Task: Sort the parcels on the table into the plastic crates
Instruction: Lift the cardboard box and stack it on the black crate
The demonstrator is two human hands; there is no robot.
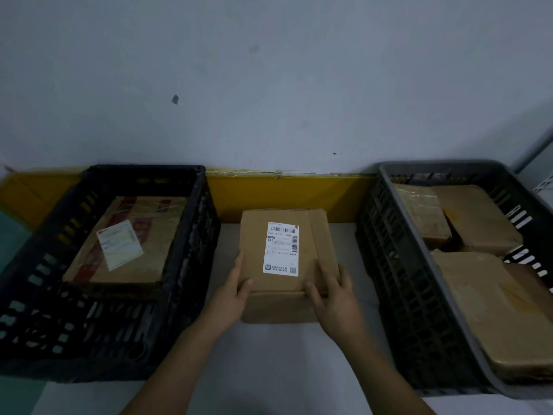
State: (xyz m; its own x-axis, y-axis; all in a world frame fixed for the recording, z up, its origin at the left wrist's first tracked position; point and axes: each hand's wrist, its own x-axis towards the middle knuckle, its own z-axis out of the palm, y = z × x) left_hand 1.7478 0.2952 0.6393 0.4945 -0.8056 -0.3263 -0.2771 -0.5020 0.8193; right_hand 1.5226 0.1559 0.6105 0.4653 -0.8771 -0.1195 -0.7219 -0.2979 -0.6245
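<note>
Both hands, left [232, 295] and right [336, 298], gripped the parcel [284, 265] by its near corners, on the table [299, 369] between them. Next, judging: lift it into a crate [197, 235] alongside.

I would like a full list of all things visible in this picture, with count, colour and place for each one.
black crate: one, black, left on the table, holds one parcel.
grey crate: one, dark grey, right on the table.
parcel in the black crate: one, brown with white label.
parcels in the grey crate: at least four, brown.
labelled parcel: one, brown with white label, on the table between the crates.
table: one, pale grey.
wall: pale, with a yellow strip at its foot.
left hand: grips the labelled parcel's near left corner.
right hand: grips its near right corner.
</note>
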